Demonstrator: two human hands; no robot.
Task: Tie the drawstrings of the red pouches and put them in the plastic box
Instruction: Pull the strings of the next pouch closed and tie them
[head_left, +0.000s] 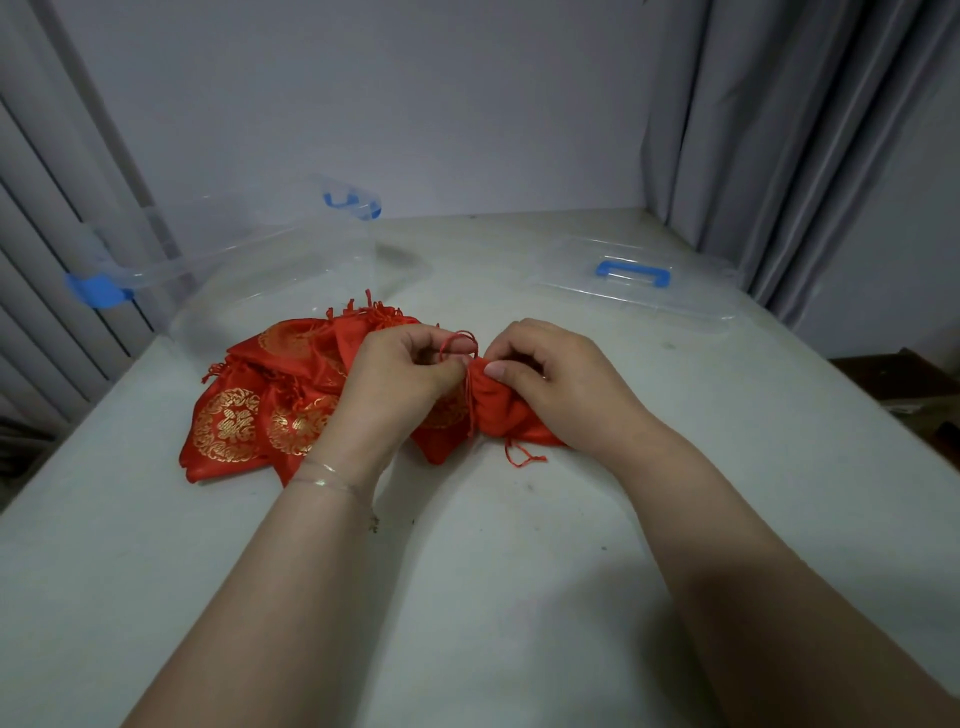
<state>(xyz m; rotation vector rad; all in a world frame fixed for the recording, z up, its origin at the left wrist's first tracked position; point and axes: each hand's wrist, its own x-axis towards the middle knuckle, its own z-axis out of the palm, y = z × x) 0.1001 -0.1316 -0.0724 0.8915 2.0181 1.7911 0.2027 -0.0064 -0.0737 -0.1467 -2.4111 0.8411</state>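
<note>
Left hand (400, 374) pinches the drawstring loop (457, 345), right hand (545, 374) grips the pouch neck (485, 387); thin cord may slip, leaving the knot loose.

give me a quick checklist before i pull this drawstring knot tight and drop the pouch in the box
1. Left hand pinches the drawstring loop: ok.
2. Right hand grips the gathered neck of the red pouch: ok.
3. Knot fully formed: cannot tell, fingers hide it.
4. Loose drawstring end lies free on the table, not snagged: ok.
5. Clear plastic box open, its lid off to the right: ok.
6. Pile of untied pouches apart from the string: cannot tell, the left hand covers the overlap.
</note>
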